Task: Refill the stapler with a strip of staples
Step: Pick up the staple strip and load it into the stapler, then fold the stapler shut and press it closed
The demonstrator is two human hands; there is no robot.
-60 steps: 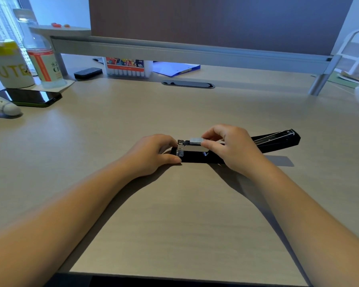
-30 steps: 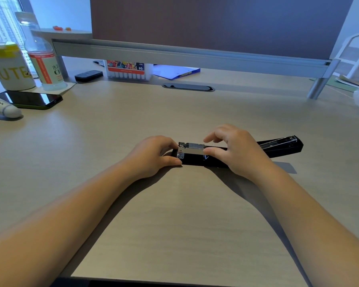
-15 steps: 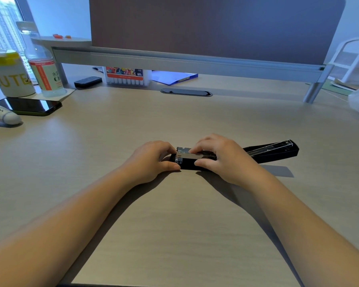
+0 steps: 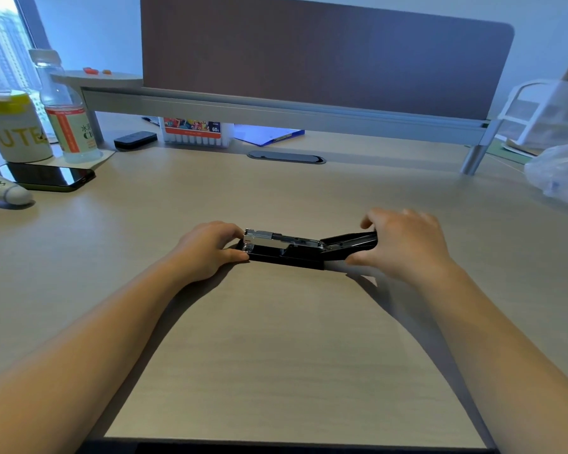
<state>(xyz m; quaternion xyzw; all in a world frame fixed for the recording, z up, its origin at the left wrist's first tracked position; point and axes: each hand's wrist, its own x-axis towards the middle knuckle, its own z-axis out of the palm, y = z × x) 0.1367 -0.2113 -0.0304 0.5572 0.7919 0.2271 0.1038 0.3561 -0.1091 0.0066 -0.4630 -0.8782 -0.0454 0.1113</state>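
A black stapler (image 4: 289, 253) lies opened flat on the wooden desk (image 4: 276, 339), its silver staple channel (image 4: 269, 237) facing up at the left end. A strip of staples lies in the channel. My left hand (image 4: 210, 250) grips the stapler's left end, thumb on the near side and fingers on the far side. My right hand (image 4: 404, 247) is over the far end of the swung-back black top arm (image 4: 348, 242), fingers and thumb closing around it; that end is hidden under the hand.
At the back left stand a yellow-lidded can (image 4: 14, 129), a water bottle (image 4: 68, 116), a phone (image 4: 46, 176) and a white tube (image 4: 4, 191). A marker box (image 4: 195, 131) and blue folder (image 4: 269, 134) sit under the divider. A plastic bag (image 4: 561, 173) lies right.
My right hand let go of the staple strip in the channel and slid right along the stapler to the end of the open top arm. My left hand stayed on the left end.
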